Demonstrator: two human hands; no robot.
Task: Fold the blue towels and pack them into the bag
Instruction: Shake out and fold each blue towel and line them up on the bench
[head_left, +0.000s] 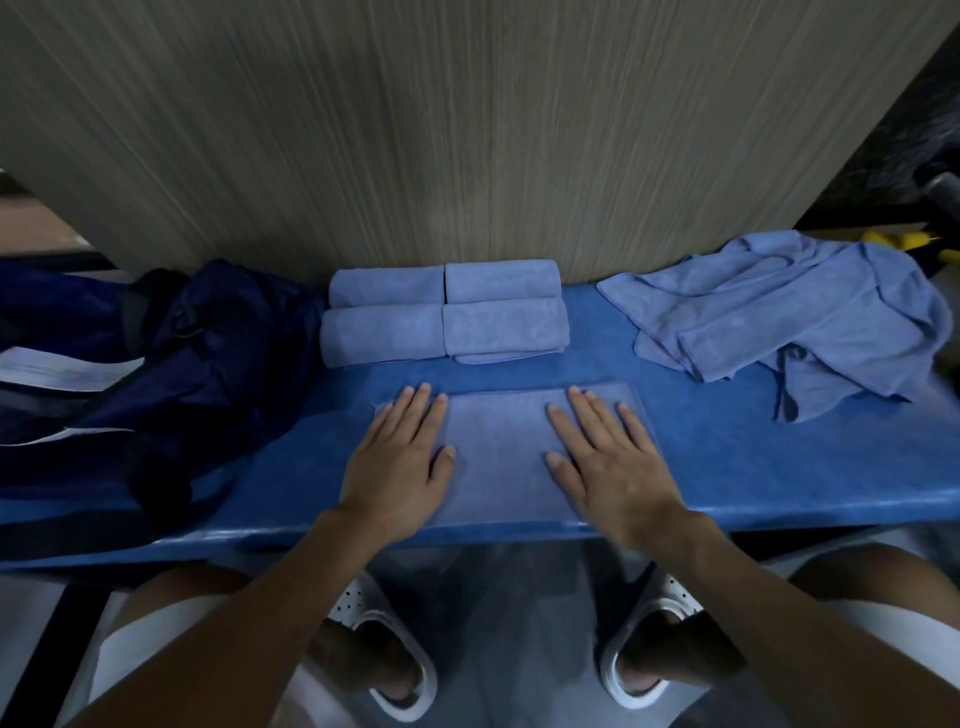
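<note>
The left hand (400, 467) and right hand (608, 462) lay open, fingers straight, gripping nothing, pressing the flattened blue towel (498, 457) at the blue table's (727, 467) near edge, where an uneven fold might have skewed it or slid it off.
</note>
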